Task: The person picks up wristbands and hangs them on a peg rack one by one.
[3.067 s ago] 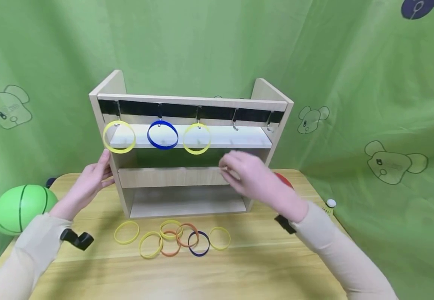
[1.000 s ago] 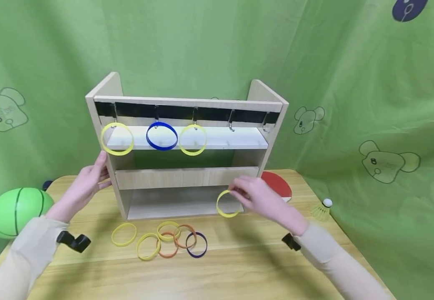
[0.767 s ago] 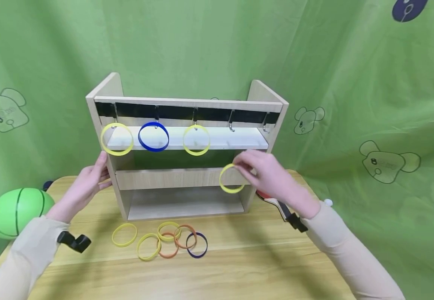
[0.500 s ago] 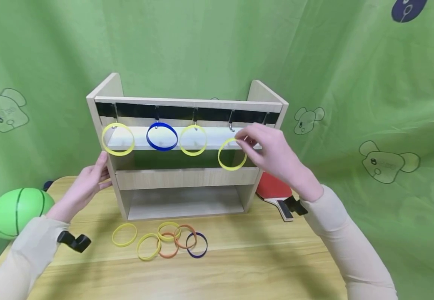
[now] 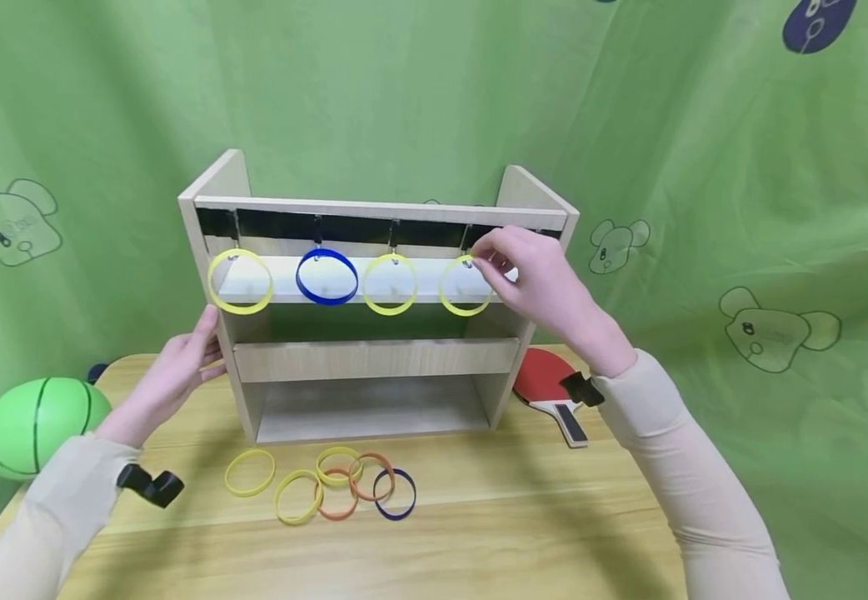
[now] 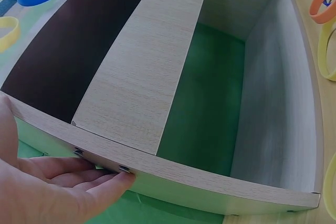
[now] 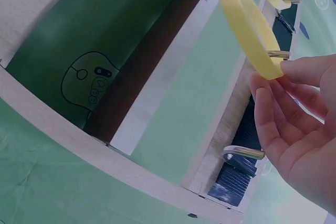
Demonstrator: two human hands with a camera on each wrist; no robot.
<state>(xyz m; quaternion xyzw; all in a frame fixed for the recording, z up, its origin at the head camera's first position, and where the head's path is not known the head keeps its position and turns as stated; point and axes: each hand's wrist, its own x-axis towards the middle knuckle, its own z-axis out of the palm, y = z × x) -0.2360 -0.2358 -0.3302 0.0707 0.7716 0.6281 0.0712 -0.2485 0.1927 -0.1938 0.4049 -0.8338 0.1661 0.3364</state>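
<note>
My right hand (image 5: 542, 279) pinches a yellow wristband (image 7: 243, 30) between thumb and fingertips at the fourth hook of a pale wooden shelf (image 5: 374, 360). In the right wrist view a metal hook (image 7: 278, 54) passes into the band. The fifth hook (image 7: 244, 153) is bare there, and mostly behind the hand in the head view. A yellow band (image 5: 241, 309), a blue band (image 5: 326, 301) and another yellow band (image 5: 390, 312) hang on the three hooks to the left. My left hand (image 5: 179, 362) touches the shelf's left side panel, fingers extended along its outer face.
On the wooden table before the shelf lie several bands, including a yellow one (image 5: 295, 522), an orange one (image 5: 371, 498) and a dark blue one (image 5: 396, 517). A red paddle (image 5: 542, 375) lies right of the shelf; a green ball (image 5: 37, 427) sits at left.
My right hand has picked a yellow wristband off the table's right end of the group and raised it to the fourth hook. The left hand stays at the side panel.
</note>
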